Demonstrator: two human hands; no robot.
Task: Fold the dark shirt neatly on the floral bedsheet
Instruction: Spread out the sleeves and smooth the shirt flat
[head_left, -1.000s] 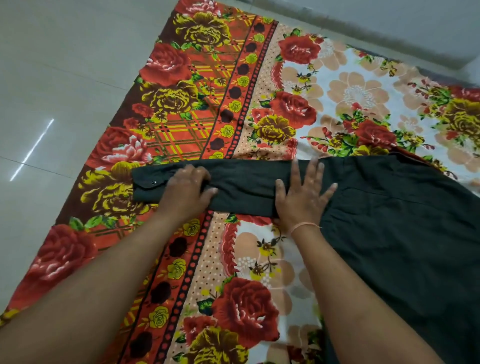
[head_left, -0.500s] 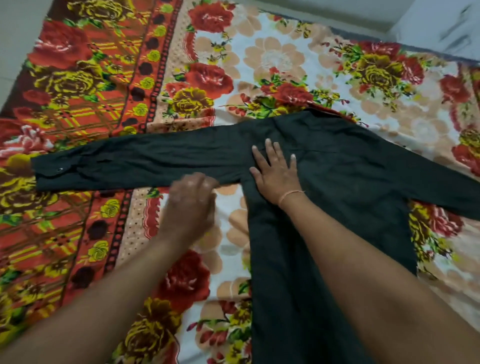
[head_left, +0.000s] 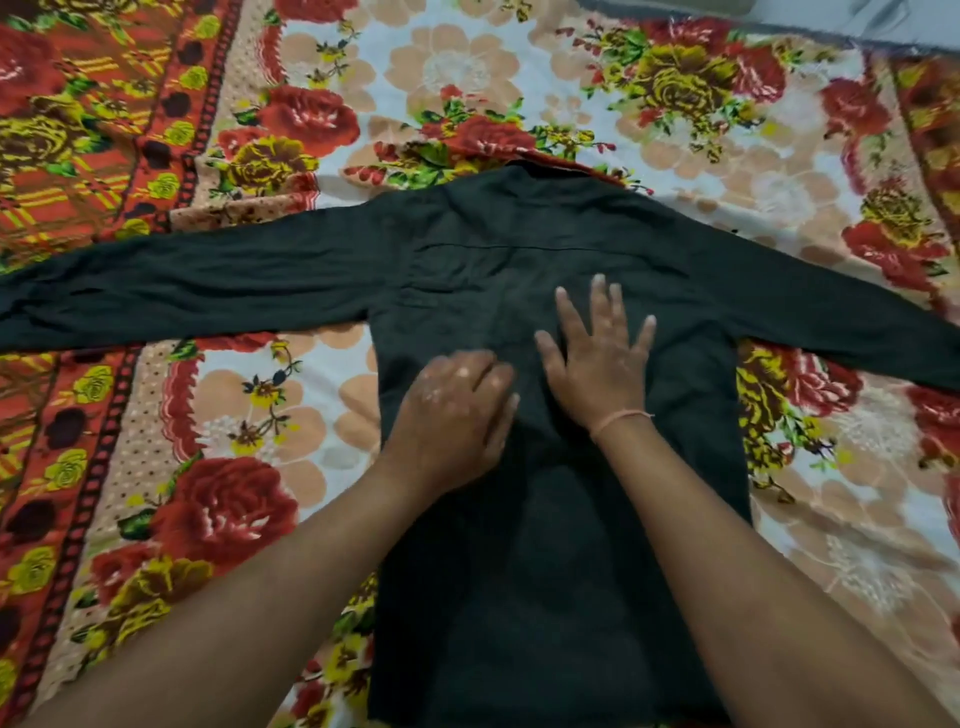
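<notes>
The dark shirt (head_left: 550, 545) lies flat and back side up on the floral bedsheet (head_left: 249, 426), collar away from me, both long sleeves spread out to the left and right. My left hand (head_left: 457, 415) rests palm down on the middle of the shirt's back, fingers loosely curved and somewhat blurred. Beside it, my right hand (head_left: 602, 358) presses flat on the fabric with fingers spread; a thin thread band circles its wrist. Neither hand grips the cloth. My forearms cover part of the shirt's lower body.
The bedsheet spreads around the shirt on all sides, with a red and orange patterned border at the left. A strip of pale floor (head_left: 831, 15) shows beyond the sheet's far edge at the top right.
Both hands slid from the left sleeve rightwards onto the middle of the shirt's back. My view swung right, so the whole shirt with both sleeves now shows.
</notes>
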